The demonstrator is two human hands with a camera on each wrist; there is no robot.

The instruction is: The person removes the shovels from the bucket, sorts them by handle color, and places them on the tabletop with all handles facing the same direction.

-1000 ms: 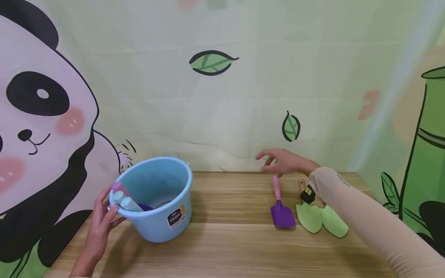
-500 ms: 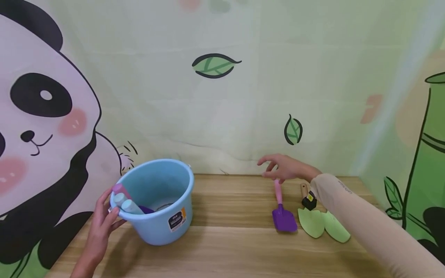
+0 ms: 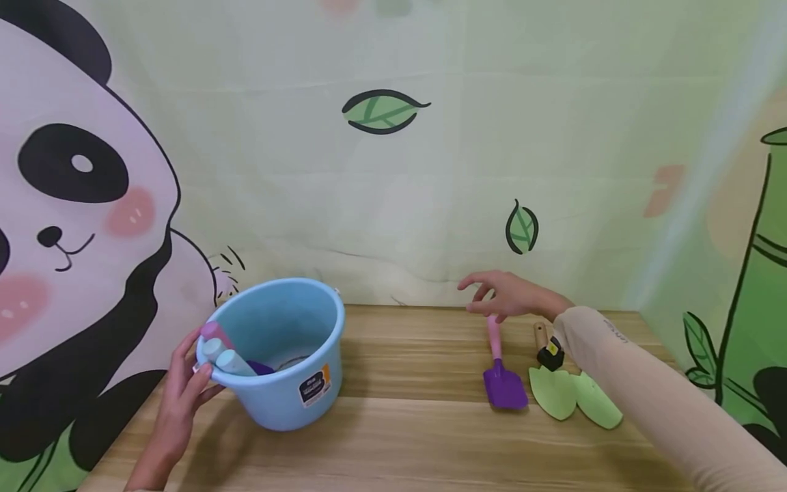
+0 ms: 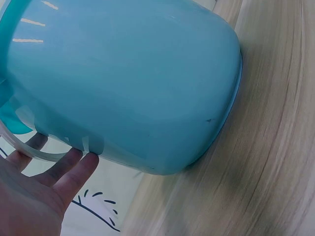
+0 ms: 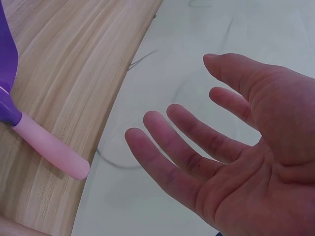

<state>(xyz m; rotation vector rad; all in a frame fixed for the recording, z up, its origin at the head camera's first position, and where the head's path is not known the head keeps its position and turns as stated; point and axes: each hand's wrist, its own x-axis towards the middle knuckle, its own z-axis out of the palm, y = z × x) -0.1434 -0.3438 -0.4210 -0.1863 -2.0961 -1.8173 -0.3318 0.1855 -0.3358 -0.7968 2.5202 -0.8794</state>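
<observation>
Left hand (image 3: 175, 403): grips the left rim of the light blue bucket (image 3: 277, 403), thumb on the near side, other fingers against the outer wall. Right hand (image 3: 509, 295): fingers spread and loosely bent, holding nothing; above the far end of the shovel (image 3: 505, 388), with a gap between hand and handle in the right wrist view.

Bucket: left part of the worktop (image 3: 406, 447); rim slopes down to the left; cannot tell whether the base sits flat. Contents: a pink handle (image 3: 216, 333) and two pale blue handles (image 3: 235, 363) resting together at the left rim, and a purple part (image 3: 261, 368) lower down.

Shovel: right of centre on the worktop, well apart from the bucket. Long axis runs far to near, pink handle far, purple blade near and slightly right. Just right of it: a wooden handle (image 3: 540, 333) with a black piece (image 3: 550, 356), then two green leaf-shaped pieces (image 3: 555, 394), nearer; cannot tell whether these join.
</observation>
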